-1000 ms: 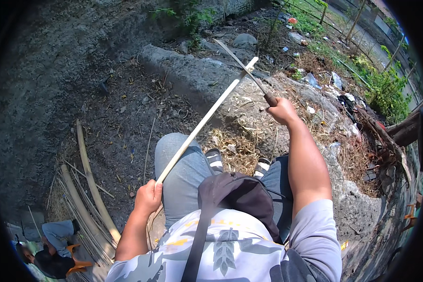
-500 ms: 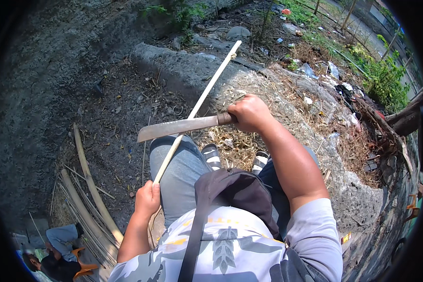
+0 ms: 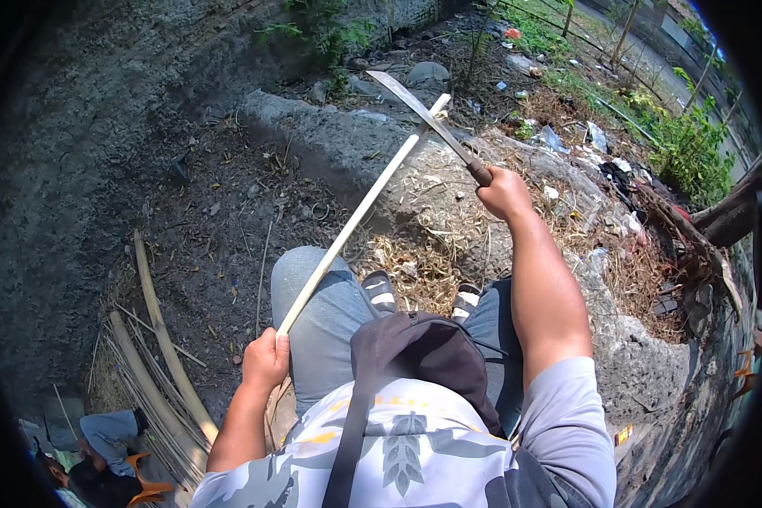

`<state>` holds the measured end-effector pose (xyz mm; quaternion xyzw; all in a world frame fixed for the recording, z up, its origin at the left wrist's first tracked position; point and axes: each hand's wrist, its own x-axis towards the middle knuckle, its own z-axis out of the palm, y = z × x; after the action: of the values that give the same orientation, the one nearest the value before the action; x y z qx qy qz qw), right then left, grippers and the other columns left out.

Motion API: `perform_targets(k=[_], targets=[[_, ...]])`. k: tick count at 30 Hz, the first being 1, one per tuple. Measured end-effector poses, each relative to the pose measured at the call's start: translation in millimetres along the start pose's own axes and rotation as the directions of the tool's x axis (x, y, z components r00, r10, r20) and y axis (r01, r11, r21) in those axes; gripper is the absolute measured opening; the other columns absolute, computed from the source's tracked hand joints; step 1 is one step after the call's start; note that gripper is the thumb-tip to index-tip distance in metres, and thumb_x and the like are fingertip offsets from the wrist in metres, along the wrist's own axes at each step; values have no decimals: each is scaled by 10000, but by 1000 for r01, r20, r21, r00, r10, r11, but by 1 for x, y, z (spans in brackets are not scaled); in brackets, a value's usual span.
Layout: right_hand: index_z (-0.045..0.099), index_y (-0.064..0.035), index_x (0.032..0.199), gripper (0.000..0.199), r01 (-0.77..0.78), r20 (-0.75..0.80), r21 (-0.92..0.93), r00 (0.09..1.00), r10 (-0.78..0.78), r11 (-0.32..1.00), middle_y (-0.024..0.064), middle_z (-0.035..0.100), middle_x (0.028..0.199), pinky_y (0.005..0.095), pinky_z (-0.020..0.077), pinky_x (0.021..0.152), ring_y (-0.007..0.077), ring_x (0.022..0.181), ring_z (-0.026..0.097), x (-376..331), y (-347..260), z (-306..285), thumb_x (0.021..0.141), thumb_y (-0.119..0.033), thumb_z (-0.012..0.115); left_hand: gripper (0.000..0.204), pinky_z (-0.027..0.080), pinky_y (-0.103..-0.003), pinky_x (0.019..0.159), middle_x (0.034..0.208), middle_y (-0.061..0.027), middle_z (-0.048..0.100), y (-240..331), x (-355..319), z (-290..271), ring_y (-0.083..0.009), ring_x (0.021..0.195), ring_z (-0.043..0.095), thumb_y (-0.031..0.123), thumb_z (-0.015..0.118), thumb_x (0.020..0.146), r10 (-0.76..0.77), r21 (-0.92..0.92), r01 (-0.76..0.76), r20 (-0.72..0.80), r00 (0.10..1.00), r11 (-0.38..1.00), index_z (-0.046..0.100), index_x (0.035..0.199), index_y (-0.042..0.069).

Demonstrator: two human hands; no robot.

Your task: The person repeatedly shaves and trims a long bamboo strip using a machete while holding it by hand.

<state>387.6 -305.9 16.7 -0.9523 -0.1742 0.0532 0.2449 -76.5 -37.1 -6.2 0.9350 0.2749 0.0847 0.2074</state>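
Note:
My left hand [image 3: 265, 359] is closed around the near end of a long pale strip, apparently peeled bamboo [image 3: 347, 229]. The strip slants up and away to the right, passing over my left knee. My right hand [image 3: 505, 193] grips the dark handle of a machete [image 3: 419, 108], its arm stretched forward. The blade points to the far left and crosses the strip close to its far end, where a small curl of shaving or a knot shows. Whether the edge is biting into the strip cannot be made out.
Several bamboo poles [image 3: 165, 330] and thin strips lie on the ground at left. Pale shavings [image 3: 423, 262] cover the ground around my sandals. A rough concrete slab [image 3: 313, 135] lies ahead, with litter [image 3: 597, 135] to the right. Another person [image 3: 106, 449] sits at lower left. A dark bag [image 3: 423, 347] rests on my lap.
My right hand has moved the machete forward along the strip, from near my knee to the far end, and the blade now points further away. My left hand has stayed nearly still.

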Motion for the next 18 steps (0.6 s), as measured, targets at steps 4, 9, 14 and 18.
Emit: perform_targets(k=[4,9,14,18], targets=[[719,-100,1019,288,52,-42,69,998,-49,996,187,728,1008,477,529,868,385,980,687,4,-11,1,760,-192,632,400,439,-557,579,657,-247,574,-5,2,7,-496,652,586,359,524,1021,-5,-22,5,-20,1000,1000,483,792,34],[643,-11,861,292,-26,232,477,968,-97,879,69,642,703,345,486,595,179,631,609,15,3,18,742,-245,772,398,436,-551,577,653,-244,567,-1,2,4,-494,650,582,359,523,1024,-4,-13,4,4,1000,1000,483,795,35],[668,-31,932,277,-172,392,448,920,-20,877,106,682,772,379,522,685,238,742,678,15,2,26,752,-236,717,393,436,-544,571,650,-243,563,-1,2,2,-491,643,579,351,524,1023,4,-1,-4,12,1000,1000,480,795,34],[705,-111,1011,255,88,87,143,991,-101,986,175,724,969,476,528,861,379,963,686,3,-8,24,774,-191,657,373,439,-539,569,650,-240,563,-4,0,10,-485,639,582,337,522,1024,-11,-20,11,1,1000,1000,481,806,36]])
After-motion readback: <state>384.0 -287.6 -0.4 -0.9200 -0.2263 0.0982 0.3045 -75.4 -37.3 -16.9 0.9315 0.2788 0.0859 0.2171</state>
